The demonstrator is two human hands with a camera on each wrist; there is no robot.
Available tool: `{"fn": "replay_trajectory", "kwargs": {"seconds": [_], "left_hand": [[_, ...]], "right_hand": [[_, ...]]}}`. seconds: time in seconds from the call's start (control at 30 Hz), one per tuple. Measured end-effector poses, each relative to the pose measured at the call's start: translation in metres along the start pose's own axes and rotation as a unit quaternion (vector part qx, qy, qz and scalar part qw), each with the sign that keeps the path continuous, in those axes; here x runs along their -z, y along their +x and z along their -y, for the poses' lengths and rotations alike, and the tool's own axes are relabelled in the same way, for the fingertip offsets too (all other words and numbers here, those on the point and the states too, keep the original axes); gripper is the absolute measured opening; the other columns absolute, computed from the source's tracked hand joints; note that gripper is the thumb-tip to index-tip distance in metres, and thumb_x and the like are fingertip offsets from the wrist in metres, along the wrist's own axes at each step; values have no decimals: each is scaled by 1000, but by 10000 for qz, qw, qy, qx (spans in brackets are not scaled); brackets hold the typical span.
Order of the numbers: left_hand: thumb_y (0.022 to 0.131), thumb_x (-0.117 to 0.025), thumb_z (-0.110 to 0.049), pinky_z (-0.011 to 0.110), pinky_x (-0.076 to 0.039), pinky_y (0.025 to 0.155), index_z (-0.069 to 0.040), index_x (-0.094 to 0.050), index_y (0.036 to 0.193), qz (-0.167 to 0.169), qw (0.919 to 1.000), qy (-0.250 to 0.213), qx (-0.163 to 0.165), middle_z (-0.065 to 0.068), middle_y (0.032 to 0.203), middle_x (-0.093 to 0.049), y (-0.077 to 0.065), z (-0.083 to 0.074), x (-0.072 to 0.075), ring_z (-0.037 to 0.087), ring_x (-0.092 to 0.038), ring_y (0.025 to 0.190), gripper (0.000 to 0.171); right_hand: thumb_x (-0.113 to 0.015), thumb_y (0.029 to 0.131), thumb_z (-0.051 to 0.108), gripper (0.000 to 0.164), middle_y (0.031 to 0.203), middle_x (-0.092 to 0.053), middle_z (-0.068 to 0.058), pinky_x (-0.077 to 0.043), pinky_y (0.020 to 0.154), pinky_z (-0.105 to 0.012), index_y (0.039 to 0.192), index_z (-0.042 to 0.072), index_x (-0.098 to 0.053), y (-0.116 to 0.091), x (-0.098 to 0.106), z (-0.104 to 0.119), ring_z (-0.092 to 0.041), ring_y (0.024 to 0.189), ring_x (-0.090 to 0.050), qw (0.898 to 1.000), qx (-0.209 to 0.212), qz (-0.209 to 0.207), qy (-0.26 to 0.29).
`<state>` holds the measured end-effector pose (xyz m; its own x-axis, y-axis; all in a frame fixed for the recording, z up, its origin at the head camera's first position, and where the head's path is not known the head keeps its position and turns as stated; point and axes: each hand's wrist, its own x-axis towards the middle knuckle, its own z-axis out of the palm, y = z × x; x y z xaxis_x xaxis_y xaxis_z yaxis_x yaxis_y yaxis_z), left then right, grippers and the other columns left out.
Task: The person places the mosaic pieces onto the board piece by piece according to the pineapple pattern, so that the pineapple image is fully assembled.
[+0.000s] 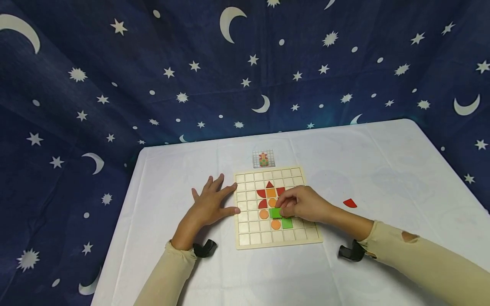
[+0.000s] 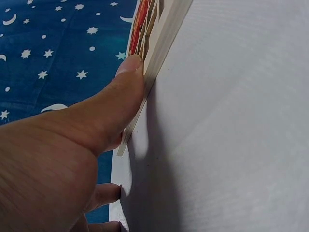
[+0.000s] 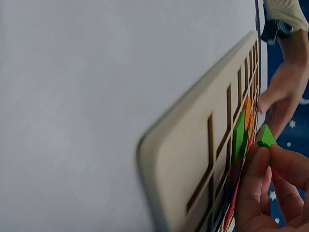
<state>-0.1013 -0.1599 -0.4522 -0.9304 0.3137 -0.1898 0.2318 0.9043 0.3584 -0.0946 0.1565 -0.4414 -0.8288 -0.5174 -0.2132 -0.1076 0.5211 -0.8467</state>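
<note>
My right hand [image 1: 304, 203] pinches a green square tile [image 1: 274, 213] between thumb and fingertips, over the middle of a wooden grid board [image 1: 243, 239]. The tile [image 3: 266, 137] stands tilted above the board's face in the right wrist view. On the board lie a red triangle [image 1: 269, 185], an orange square [image 1: 271, 193], several red curved pieces [image 1: 262, 204], orange circles [image 1: 275, 224] and another green square [image 1: 287, 223]. With fingers spread, my left hand [image 1: 206, 205] rests at the board's left edge; its thumb [image 2: 129, 72] touches that edge.
A small pattern card [image 1: 263, 159] lies behind the board's far edge. One red quarter-circle piece [image 1: 350, 203] sits on the white tablecloth [image 1: 383, 187] to the right. A dark blue curtain [image 1: 214, 51] with stars and moons hangs behind the table.
</note>
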Motion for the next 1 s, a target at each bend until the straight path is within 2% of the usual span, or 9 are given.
{"fn": "replay_trajectory", "kwargs": {"seconds": [0.23, 0.47, 0.6, 0.73, 0.83, 1.0], "left_hand": [[80, -78, -64, 89, -7, 104, -33, -50, 152, 14, 10000, -30, 17, 14, 170, -23, 0, -1, 1, 47, -10, 157, 84], [79, -78, -64, 89, -7, 104, -33, -49, 153, 34, 10000, 3, 41, 14, 170, -23, 1, 0, -1, 47, -11, 157, 85], [79, -78, -65, 89, -8, 104, -33, -49, 152, 27, 10000, 27, 60, 14, 170, -24, 1, -1, -1, 48, -12, 157, 85], [79, -77, -66, 89, -7, 105, -34, -49, 153, 41, 10000, 28, 76, 14, 170, -23, 1, 0, -1, 47, -11, 157, 86], [79, -77, -66, 89, -6, 105, -34, -49, 153, 32, 10000, 32, 65, 13, 170, -23, 1, 0, -2, 47, -11, 157, 85], [79, -77, -65, 89, -6, 105, -34, -49, 153, 33, 10000, 17, 71, 13, 170, -23, 1, 0, -2, 47, -11, 157, 85]], "right_hand": [[-79, 84, 10, 11, 75, -71, 11, -53, 66, -23, 87, 20, -77, 3, -20, 10, -7, 66, -65, 9984, 503, 55, -234], [-78, 81, 7, 15, 68, -69, 15, -52, 65, -23, 81, 22, -76, 5, -31, 18, -3, 64, -63, 9957, 673, 9, -642], [-79, 80, 9, 17, 67, -67, 19, -50, 66, -22, 79, 26, -77, 4, -36, 19, 1, 67, -59, 9907, 829, -61, -1078], [-81, 79, 11, 15, 74, -69, 21, -50, 70, -22, 78, 26, -79, 3, -40, 18, 2, 72, -60, 9812, 1042, -283, -1599], [-83, 79, 11, 15, 78, -71, 18, -52, 73, -22, 79, 25, -81, 2, -40, 18, 0, 76, -63, 9755, 1120, -407, -1850], [-87, 77, 16, 10, 77, -70, 19, -51, 70, -21, 79, 24, -82, 2, -40, 20, -2, 76, -63, 9748, 994, -375, -1960]]}}
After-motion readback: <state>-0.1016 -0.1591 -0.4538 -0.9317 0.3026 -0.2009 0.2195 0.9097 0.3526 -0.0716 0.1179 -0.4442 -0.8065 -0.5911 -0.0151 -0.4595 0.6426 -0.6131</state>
